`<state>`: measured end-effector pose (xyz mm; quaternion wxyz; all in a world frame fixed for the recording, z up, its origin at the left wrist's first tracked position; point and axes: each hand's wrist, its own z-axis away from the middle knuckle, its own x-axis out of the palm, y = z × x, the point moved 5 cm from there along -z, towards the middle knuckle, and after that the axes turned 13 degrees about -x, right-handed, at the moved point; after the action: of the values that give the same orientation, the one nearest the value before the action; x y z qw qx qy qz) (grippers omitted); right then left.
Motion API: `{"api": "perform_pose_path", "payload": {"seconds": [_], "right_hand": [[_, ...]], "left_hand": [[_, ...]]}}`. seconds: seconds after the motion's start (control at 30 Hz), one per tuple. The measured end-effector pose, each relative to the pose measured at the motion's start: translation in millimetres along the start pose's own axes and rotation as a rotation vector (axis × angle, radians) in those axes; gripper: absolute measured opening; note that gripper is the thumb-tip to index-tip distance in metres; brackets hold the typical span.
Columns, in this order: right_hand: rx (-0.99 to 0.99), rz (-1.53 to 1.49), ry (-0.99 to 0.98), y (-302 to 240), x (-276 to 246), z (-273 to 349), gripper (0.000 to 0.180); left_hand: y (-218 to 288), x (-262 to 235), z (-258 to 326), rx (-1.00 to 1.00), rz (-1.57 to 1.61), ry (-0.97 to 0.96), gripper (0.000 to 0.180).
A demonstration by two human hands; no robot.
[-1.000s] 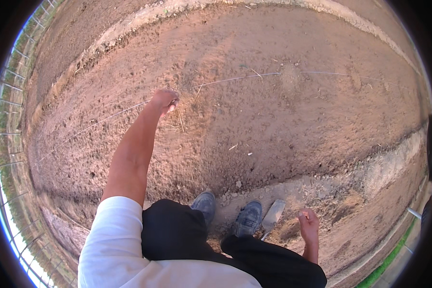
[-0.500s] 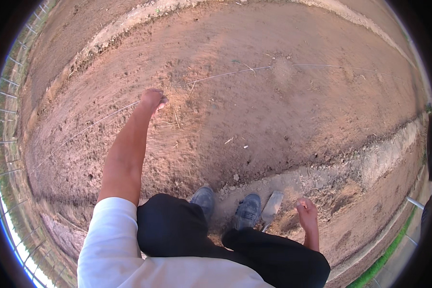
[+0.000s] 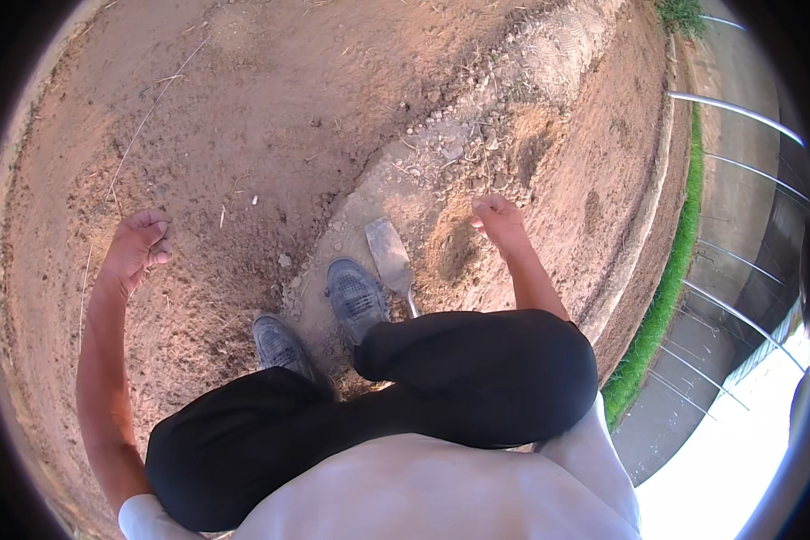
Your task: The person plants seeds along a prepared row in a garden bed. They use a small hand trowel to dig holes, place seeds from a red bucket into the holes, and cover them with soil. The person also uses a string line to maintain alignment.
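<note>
The trowel point(image 3: 391, 256) lying by the shoes point(image 3: 355, 297) looks stiff, light and dusty, best gripped by its hidden handle; both the right hand point(image 3: 502, 225) and left hand point(image 3: 139, 252) are loosely curled, empty.

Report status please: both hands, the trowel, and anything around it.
Left hand loosely curled, empty, over bare soil. Right hand open, empty, near the dug hollow. Trowel lies on the ground beside the right shoe, unheld. Pebbles ahead.

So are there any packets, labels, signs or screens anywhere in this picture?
None in view. Only bare soil, a small metal trowel lying by the grey shoes, both hands empty, a strip of grass and a wire fence on the right.
</note>
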<state>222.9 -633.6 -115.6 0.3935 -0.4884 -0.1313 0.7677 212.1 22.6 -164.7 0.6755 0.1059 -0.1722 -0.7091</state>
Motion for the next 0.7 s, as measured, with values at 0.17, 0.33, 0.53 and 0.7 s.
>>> {"api": "perform_pose_path", "payload": {"seconds": [0.17,0.33,0.53,0.7], "right_hand": [[0.023,0.384,-0.208,79.0,14.9,34.9,0.037],[-0.070,0.439,-0.177,62.9,45.8,74.7,0.044],[-0.024,0.442,-0.513,29.9,88.8,106.6,0.056],[-0.100,0.245,-0.473,46.4,101.9,128.6,0.052]], "left_hand": [[63.8,140.1,37.5,0.067,-0.341,-0.125,0.014],[90.5,282.6,26.4,0.115,-0.612,-0.306,0.029],[106.9,379.0,42.3,0.508,-0.742,-0.396,0.059],[117.2,306.2,23.5,0.178,-0.684,-0.318,0.054]]}}
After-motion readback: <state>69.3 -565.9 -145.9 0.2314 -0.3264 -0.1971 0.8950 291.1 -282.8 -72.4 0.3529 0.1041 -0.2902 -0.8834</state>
